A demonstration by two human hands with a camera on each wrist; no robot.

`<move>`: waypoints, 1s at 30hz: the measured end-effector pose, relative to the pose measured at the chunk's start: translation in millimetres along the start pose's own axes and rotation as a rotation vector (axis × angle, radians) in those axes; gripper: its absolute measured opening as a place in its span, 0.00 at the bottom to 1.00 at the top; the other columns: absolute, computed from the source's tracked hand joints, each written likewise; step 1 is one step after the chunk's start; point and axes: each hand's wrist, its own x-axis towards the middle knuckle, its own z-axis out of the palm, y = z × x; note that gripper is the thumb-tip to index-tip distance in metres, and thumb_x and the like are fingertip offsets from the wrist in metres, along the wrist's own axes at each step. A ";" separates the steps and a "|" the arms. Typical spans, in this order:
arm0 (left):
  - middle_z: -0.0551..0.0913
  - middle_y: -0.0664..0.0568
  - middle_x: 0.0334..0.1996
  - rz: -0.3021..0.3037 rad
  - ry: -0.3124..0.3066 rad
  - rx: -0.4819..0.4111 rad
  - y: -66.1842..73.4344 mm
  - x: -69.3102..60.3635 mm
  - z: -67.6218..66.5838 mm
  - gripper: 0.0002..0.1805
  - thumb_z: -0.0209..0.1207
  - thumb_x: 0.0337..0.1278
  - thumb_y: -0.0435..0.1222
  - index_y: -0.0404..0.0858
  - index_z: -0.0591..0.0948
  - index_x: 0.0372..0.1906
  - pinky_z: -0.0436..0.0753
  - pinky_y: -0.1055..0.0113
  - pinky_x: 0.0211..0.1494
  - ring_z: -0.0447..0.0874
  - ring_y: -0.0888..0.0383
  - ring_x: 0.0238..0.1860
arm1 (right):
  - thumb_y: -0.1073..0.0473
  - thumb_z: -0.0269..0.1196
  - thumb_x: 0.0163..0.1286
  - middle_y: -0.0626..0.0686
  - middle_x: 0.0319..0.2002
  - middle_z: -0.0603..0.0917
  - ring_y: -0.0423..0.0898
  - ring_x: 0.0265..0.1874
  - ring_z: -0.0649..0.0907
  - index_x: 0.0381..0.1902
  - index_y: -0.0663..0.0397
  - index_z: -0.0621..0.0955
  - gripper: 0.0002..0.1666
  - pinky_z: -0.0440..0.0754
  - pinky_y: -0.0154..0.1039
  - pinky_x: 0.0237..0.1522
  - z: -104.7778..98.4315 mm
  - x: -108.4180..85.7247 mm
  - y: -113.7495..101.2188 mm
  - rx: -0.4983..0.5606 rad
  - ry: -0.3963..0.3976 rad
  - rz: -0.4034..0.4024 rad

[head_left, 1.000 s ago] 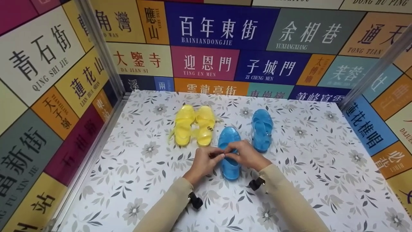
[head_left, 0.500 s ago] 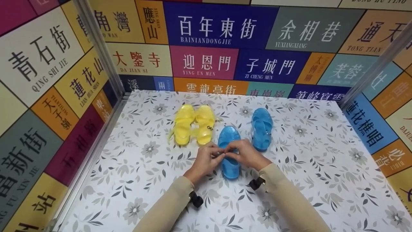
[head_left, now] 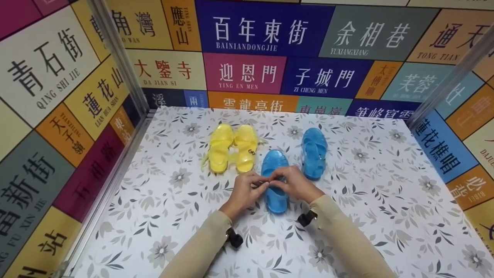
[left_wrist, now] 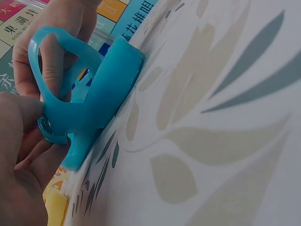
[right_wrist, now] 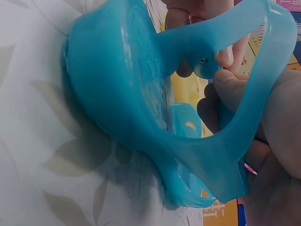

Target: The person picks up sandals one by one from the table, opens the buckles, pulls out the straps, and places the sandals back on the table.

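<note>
A blue jelly sandal (head_left: 274, 158) lies sole down on the floral cloth, its toe pointing away from me. My left hand (head_left: 247, 189) and right hand (head_left: 297, 183) meet above its middle, thumbs and fingertips almost touching. In the left wrist view, a small clear buckle (left_wrist: 44, 125) sits on the strap by the left fingers, which pinch the strap there. From the right wrist, a strap tab with a metal stud (right_wrist: 203, 60) shows at the left fingertips. The right thumb and fingers pinch a blue strap end (right_wrist: 225, 115), partly hidden behind the thumb.
A second blue sandal (head_left: 313, 154) lies to the right and farther back. Two yellow sandals (head_left: 220, 148) stand side by side at the back left. Panels printed with large characters (head_left: 247, 73) wall the table (head_left: 162, 216) at the back and both sides.
</note>
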 end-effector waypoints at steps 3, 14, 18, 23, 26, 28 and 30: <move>0.88 0.48 0.35 0.005 0.007 -0.006 0.6 1.4 -0.2 0.08 0.69 0.63 0.30 0.36 0.92 0.45 0.89 0.70 0.41 0.89 0.58 0.37 | 0.64 0.72 0.68 0.50 0.40 0.92 0.49 0.42 0.90 0.41 0.54 0.90 0.05 0.88 0.46 0.49 -0.1 0.8 0.7 0.003 0.001 0.002; 0.89 0.48 0.33 0.025 0.099 -0.011 -1.7 0.0 5.8 0.05 0.72 0.60 0.30 0.36 0.93 0.41 0.89 0.71 0.40 0.91 0.57 0.35 | 0.61 0.72 0.70 0.51 0.36 0.91 0.47 0.38 0.89 0.38 0.56 0.90 0.04 0.89 0.45 0.43 4.6 0.1 -0.8 -0.061 0.066 -0.048; 0.89 0.48 0.33 0.037 0.122 -0.029 -3.7 -2.5 5.4 0.04 0.72 0.61 0.31 0.36 0.93 0.39 0.89 0.69 0.40 0.92 0.57 0.35 | 0.59 0.72 0.71 0.50 0.36 0.91 0.46 0.37 0.89 0.38 0.54 0.90 0.04 0.89 0.46 0.41 5.5 -1.1 0.5 -0.047 0.076 -0.069; 0.90 0.48 0.32 0.065 0.126 -0.063 -7.2 -3.5 1.4 0.02 0.72 0.60 0.29 0.32 0.92 0.36 0.91 0.65 0.40 0.91 0.55 0.35 | 0.66 0.71 0.69 0.50 0.35 0.90 0.47 0.37 0.89 0.37 0.56 0.90 0.01 0.89 0.48 0.42 1.6 -5.0 3.3 0.003 0.078 -0.033; 0.91 0.47 0.33 0.069 0.115 -0.089 -8.4 -3.6 -0.2 0.02 0.71 0.60 0.28 0.33 0.92 0.36 0.91 0.63 0.41 0.91 0.52 0.36 | 0.67 0.71 0.69 0.51 0.36 0.91 0.48 0.38 0.89 0.37 0.56 0.89 0.02 0.89 0.48 0.43 -0.5 -5.6 4.3 0.008 0.064 -0.030; 0.91 0.48 0.33 0.066 0.115 -0.103 -9.4 -3.9 -0.1 0.02 0.72 0.60 0.28 0.33 0.92 0.36 0.91 0.61 0.41 0.91 0.51 0.37 | 0.67 0.71 0.70 0.51 0.37 0.91 0.49 0.39 0.89 0.39 0.56 0.89 0.02 0.89 0.49 0.44 -1.3 -5.2 4.4 0.005 0.055 -0.034; 0.90 0.47 0.33 0.064 0.119 -0.119 -9.8 -4.6 0.5 0.02 0.72 0.60 0.28 0.34 0.92 0.36 0.91 0.58 0.41 0.90 0.49 0.36 | 0.66 0.71 0.70 0.51 0.39 0.91 0.50 0.41 0.90 0.40 0.56 0.89 0.03 0.89 0.49 0.46 -1.4 -4.2 4.1 0.004 0.049 -0.040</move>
